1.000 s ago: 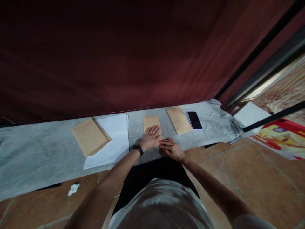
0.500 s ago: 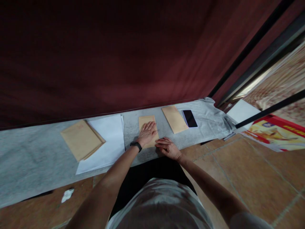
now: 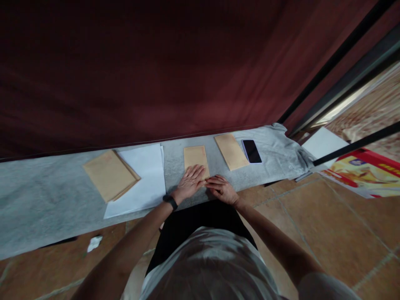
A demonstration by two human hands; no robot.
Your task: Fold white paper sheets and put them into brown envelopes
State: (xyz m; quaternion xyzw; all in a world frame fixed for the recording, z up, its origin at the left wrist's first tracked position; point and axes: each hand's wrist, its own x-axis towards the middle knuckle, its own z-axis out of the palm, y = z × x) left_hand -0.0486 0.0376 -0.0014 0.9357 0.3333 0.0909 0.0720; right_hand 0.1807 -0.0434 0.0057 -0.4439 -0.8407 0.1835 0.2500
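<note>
A tan paper envelope [image 3: 195, 155] lies flat on a grey cloth-covered bench in front of me. My left hand [image 3: 189, 181], with a black band at the wrist, rests flat over the envelope's near half, fingers stretched out. Close beside it, my right hand [image 3: 222, 188] has its fingers bent and together at the envelope's near right corner; what sits under its fingertips is partly hidden. To the right lies another tan envelope [image 3: 231, 152], its corner close to a dark-screened phone [image 3: 252, 151]. At left, a stack of tan envelopes [image 3: 109, 177] overlaps white paper sheets [image 3: 146, 179].
The grey bench cover [image 3: 46, 191] runs along a dark red curtain [image 3: 175, 83]. Black metal bars [image 3: 359, 143] stand at right, near a red and yellow box [image 3: 368, 168]. A crumpled white tissue [image 3: 94, 243] is on the tiled floor [image 3: 328, 221].
My left hand has slid down the envelope toward me, baring its upper half. My right fingers have come closer to the left hand at the near edge. The view has shifted slightly.
</note>
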